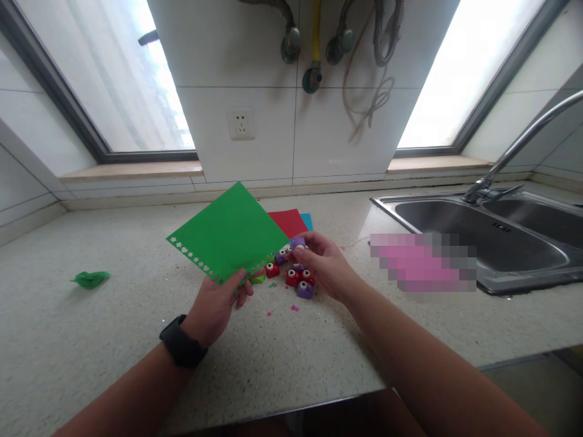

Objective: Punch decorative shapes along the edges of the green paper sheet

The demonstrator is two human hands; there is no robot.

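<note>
My left hand [223,298] pinches the lower corner of a sheet of green paper [230,230], holding it tilted above the counter. Rows of small punched shapes, hearts, stars and flowers among them, run along its two lower edges. Between the thumb and fingers of my right hand [328,264] is a purple craft punch [298,243], at the sheet's right corner. I cannot tell whether the paper's edge sits in its slot. Several red and purple punches [293,278] lie on the counter below. Red paper [286,223] and blue paper [308,221] lie behind, partly hidden.
Pink paper scraps [294,308] are scattered on the speckled counter [113,340]. A crumpled green piece [91,279] lies at the left. To the right are a blurred-out pink item [421,264] and a steel sink [455,243] with a tall faucet [514,152].
</note>
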